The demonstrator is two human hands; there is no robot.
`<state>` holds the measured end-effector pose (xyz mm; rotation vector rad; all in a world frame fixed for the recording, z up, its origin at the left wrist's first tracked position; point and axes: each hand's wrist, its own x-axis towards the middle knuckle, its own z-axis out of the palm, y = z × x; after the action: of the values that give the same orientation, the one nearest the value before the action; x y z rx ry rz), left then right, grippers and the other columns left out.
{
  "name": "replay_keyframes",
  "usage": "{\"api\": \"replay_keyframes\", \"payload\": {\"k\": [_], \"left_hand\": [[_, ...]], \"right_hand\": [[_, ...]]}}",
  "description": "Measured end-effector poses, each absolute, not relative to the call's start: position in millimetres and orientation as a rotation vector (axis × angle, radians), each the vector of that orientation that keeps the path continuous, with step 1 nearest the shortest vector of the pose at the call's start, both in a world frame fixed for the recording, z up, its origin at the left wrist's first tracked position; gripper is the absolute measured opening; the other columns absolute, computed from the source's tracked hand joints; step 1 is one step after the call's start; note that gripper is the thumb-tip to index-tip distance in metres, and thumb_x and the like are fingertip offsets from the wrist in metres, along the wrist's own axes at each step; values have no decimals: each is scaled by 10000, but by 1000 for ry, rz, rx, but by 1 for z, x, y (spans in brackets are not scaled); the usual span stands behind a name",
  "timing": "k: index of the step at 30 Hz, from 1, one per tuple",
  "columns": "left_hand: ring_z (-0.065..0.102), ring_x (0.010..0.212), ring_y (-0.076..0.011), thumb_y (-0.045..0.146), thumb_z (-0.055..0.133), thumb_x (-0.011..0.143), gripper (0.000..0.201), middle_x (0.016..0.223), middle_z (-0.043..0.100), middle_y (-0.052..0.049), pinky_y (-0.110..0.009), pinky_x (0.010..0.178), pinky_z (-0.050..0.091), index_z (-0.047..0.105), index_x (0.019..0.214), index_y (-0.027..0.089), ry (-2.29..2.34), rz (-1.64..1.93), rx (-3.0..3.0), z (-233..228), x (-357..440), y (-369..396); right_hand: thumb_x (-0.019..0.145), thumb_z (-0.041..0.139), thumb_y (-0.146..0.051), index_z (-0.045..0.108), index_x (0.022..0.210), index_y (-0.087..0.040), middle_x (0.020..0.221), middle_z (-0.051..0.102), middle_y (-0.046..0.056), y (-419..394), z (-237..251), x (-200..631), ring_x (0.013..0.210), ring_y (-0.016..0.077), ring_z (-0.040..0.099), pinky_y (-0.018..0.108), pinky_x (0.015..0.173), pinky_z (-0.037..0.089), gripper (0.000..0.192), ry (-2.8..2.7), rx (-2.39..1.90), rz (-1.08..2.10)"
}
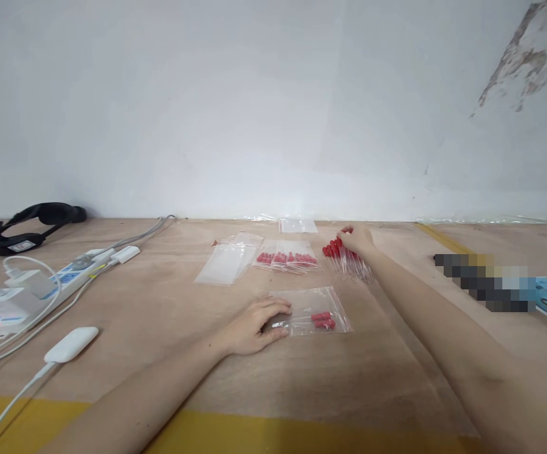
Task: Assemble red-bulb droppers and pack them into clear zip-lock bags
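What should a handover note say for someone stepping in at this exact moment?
Left hand: flat on the mouth end of a clear bag holding a few red-capped pieces.
Right hand: reaching into the loose pile of red-capped pieces; whether it grips any is unclear.
Done: filled bags lie behind.
Left: empty bags beside them, the pile not yet bagged.

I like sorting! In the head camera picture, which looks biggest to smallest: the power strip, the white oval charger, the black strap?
1. power strip
2. black strap
3. white oval charger, though it sits nearer the camera, so this one is unsure.
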<state>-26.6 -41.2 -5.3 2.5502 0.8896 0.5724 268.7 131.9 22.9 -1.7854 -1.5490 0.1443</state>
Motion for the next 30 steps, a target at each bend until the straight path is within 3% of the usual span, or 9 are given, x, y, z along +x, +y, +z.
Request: {"api": "replay_keyframes", "payload": {"k": [6,14,22,30], "left_hand": [[457,1134,-196,342,484,840,374,1236,502,-72,-368,964,363,474,1190,209,896,562,2565,-4,-26,-41],[451,1144,-190,353,478,842,374,1239,501,-65,-367,975,354,476,1190,214,910,550,2579,-3,-24,-41],[455,1134,-202,345,475,843,403,1224,512,-61,-380,972,351,437,1226,224,904,557,2573,-4,-25,-41],[455,1128,-215,338,476,842,457,1232,497,-68,-390,952,360,372,1275,236,906,573,2551,-3,-24,-42]], "right_hand": [[758,489,-344,530,910,-153,800,606,53,88,29,294,694,136,568,263,641,452,247,-1451,-1465,151],[650,632,-435,502,776,-183,615,542,-19,20,-2,297,478,83,486,206,445,421,310,-1072,-1149,664],[644,683,-290,521,666,-173,574,569,-28,5,-30,276,477,48,511,133,449,460,201,-765,-1028,1055],[627,709,-197,552,713,-175,721,622,3,-17,-24,265,663,103,619,212,645,533,180,-913,-1036,1494]]}}
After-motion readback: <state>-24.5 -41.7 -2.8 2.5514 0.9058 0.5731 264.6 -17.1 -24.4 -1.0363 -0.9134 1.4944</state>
